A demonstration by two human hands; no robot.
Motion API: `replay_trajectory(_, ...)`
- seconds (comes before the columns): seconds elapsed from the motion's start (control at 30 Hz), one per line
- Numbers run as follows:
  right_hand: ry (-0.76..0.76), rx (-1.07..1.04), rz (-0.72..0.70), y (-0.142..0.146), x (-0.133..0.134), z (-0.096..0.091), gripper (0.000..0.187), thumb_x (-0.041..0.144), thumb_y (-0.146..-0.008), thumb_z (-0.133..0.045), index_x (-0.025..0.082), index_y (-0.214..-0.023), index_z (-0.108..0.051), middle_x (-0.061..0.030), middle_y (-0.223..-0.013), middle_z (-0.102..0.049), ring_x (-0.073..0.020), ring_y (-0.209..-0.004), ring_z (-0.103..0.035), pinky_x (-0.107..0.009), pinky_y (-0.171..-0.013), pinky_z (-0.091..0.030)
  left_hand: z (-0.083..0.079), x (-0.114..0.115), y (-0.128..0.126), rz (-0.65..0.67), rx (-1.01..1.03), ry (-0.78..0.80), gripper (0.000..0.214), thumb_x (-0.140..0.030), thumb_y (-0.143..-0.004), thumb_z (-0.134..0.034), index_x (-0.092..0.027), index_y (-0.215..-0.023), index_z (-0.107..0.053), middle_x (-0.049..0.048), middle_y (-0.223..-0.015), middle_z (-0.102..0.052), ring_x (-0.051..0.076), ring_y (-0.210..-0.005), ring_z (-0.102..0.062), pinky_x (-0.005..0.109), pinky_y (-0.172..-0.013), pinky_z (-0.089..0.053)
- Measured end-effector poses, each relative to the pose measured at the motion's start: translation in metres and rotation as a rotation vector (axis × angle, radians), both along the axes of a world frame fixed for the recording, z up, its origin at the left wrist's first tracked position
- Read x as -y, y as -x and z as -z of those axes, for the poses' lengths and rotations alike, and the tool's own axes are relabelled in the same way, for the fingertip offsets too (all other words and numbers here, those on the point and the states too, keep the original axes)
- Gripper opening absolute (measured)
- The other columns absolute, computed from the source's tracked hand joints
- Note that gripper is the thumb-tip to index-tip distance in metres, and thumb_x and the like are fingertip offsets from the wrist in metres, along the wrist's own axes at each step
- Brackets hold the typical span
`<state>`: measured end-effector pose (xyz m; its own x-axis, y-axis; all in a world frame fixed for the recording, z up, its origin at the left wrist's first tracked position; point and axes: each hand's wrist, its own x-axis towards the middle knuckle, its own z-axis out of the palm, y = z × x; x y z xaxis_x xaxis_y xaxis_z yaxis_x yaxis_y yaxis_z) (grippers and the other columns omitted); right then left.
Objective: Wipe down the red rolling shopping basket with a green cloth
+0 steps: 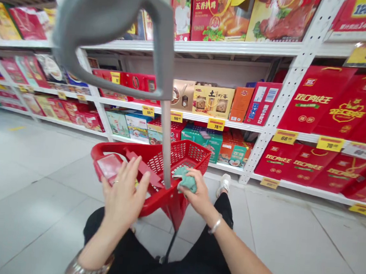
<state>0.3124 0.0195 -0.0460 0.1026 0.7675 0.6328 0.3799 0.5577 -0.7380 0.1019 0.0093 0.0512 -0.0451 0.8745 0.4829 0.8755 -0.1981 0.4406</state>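
Observation:
A red plastic shopping basket cart [194, 152] stands in front of me, with a grey handle [166, 47] on a metal pole [166, 144] rising from it. My right hand [197, 191] is closed round a crumpled green cloth [185, 179], pressed against the basket's rim beside the pole. Over the basket's left part, my left hand [124, 191] has its fingers spread. Beneath and beside those fingers lie a flat red-and-clear item [109, 166] and a long red piece [144, 169]. Whether the left fingers touch them I cannot tell.
White shelves [240, 48] with boxed goods run across the front. Red gift boxes [315, 99] fill the right bays, with yellow price tags [215, 124] along the edges. Grey tiles [38, 210] make up the floor. My shoe [225, 183] is near the bottom shelf.

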Motion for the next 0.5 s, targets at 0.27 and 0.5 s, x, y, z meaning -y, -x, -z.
replay_trajectory(0.27,-0.279,0.181,0.227,-0.013,0.081,-0.05,0.033,0.024,-0.085,-0.068,0.026,-0.116,-0.058,-0.0101,-0.132,-0.059,-0.0299,-0.126,-0.054,-0.054,-0.104,-0.045,0.011,0.057,-0.044,0.51,0.327,-0.093,0.05,-0.033,-0.102,-0.034,-0.024,-0.151,-0.04,0.0087,-0.153,-0.049,0.02,-0.141,-0.045,0.041,-0.117,-0.038)
replay_trajectory(0.5,-0.442,0.415,0.315,-0.009,0.09,-0.058,0.038,0.014,-0.086,-0.062,0.027,-0.121,-0.057,-0.0116,-0.13,-0.059,-0.0325,-0.125,-0.055,-0.062,-0.106,-0.042,-0.017,-0.012,0.025,0.156,0.01,-0.299,0.052,-0.039,-0.1,-0.033,-0.02,-0.146,-0.047,0.0129,-0.151,-0.051,0.028,-0.148,-0.034,0.062,-0.122,-0.016)
